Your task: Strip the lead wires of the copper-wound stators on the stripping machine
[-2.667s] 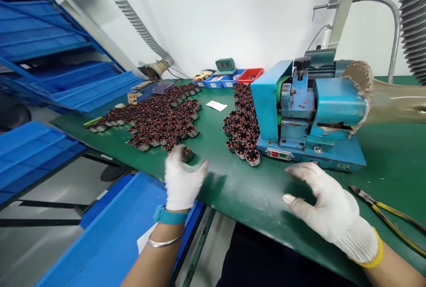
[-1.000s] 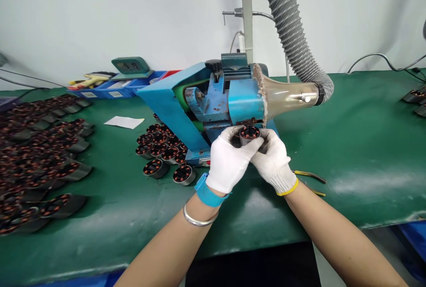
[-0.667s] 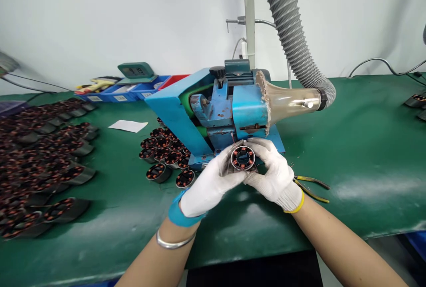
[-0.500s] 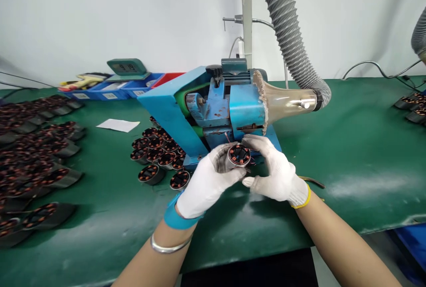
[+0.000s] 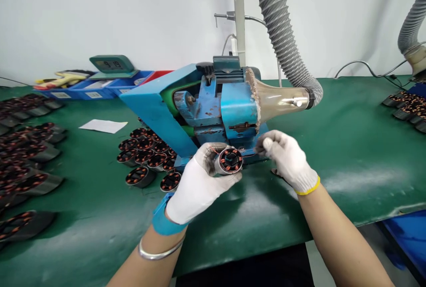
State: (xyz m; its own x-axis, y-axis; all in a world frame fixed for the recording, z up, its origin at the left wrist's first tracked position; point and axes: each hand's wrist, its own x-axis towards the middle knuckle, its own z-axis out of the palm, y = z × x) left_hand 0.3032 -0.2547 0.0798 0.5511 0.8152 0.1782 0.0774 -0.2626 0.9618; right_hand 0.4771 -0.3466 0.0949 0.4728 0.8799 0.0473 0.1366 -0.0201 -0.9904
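My left hand [image 5: 196, 185], in a white glove with a blue wristband, grips a motor stator [image 5: 230, 161] by its metal rim. The stator's open end, with copper windings and a black core, faces up toward me. To the right, my right hand [image 5: 286, 158], in a white glove with a yellow cuff, is apart from the stator. Its fingers are curled in a pinch; whatever is between them is too small or hidden to make out. Just behind both hands stands a blue belt-driven machine [image 5: 238, 105] with a clear plastic hood [image 5: 281, 100] on its right side.
Several stators [image 5: 143, 156] stand in a cluster left of the machine, and many more [image 5: 29, 158] fill the table's left side. White paper [image 5: 103, 126] lies behind them. Blue bins [image 5: 93, 92] and a digital clock [image 5: 111, 64] are at the back. A grey hose [image 5: 281, 25] joins the hood.
My right hand has drawn away from the stator to the right, its fingers curling inward. My left hand still holds the stator. The whole view has shifted slightly.
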